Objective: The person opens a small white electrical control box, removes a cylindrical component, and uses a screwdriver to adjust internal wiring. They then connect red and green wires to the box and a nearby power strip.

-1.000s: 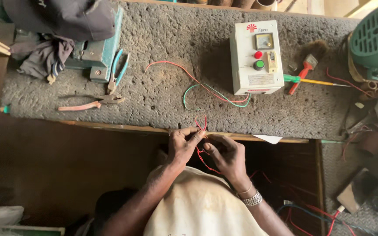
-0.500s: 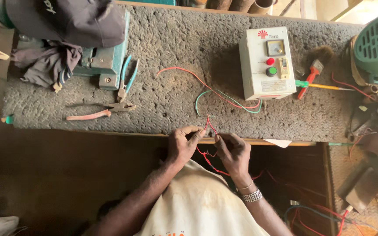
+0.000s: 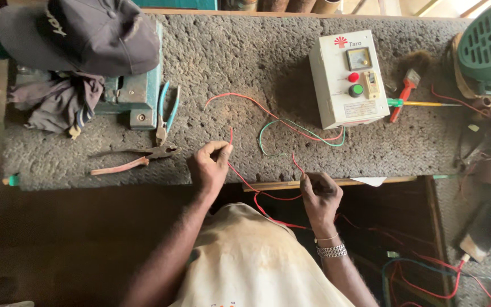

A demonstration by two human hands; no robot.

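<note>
My left hand (image 3: 208,166) pinches one end of a thin red wire (image 3: 262,194) at the workbench's front edge, the wire tip sticking up above the fingers. My right hand (image 3: 319,196), with a metal bracelet on the wrist, grips the other end of the same wire, which sags in a loop between both hands over my lap. Further back on the bench, red and green wires (image 3: 291,128) run from a white control box (image 3: 348,77) with a red and a green button.
On the rough grey workbench (image 3: 228,51) lie orange-handled pliers (image 3: 134,158) and blue-handled pliers (image 3: 166,111) left of my hands. A dark cap (image 3: 80,34) rests on a green vice. A screwdriver (image 3: 421,103) and green motor (image 3: 490,42) sit right. Loose cables (image 3: 427,278) lie on the floor.
My hands have moved apart, left hand to the left and right hand to the right, stretching the red wire between them. The view has shifted slightly.
</note>
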